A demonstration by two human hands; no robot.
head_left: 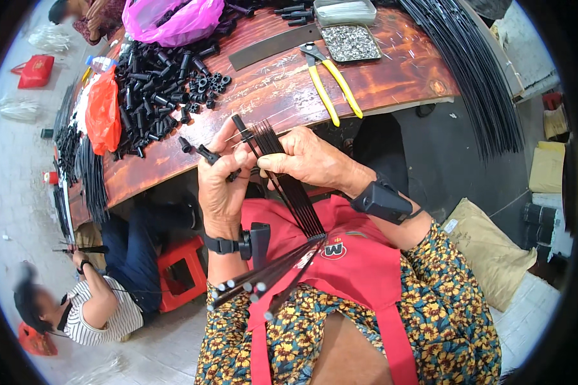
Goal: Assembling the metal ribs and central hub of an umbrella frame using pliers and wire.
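Observation:
In front of my chest, my right hand (pixel 311 160) is closed around a bundle of thin black rods (pixel 295 202), thumb pressed on its upper part. The rods slant down over my red apron (pixel 359 256), their capped tips fanning out below. My left hand (pixel 223 192) pinches a small black plastic tube fitting (pixel 239 123) at the bundle's upper end, where a thin wire also shows. Another black fitting (pixel 207 154) sticks out between my left fingers and thumb. Exactly how rods and fitting join is hidden by my fingers.
On the wooden table (pixel 263 90) lie heaped black fittings (pixel 154 90), yellow-handled pliers (pixel 331 83), a flat metal bar (pixel 273 46), a tray of small metal pieces (pixel 351 43) and long black rods (pixel 459 70). A co-worker (pixel 103 308) sits at left near a red stool (pixel 183 273).

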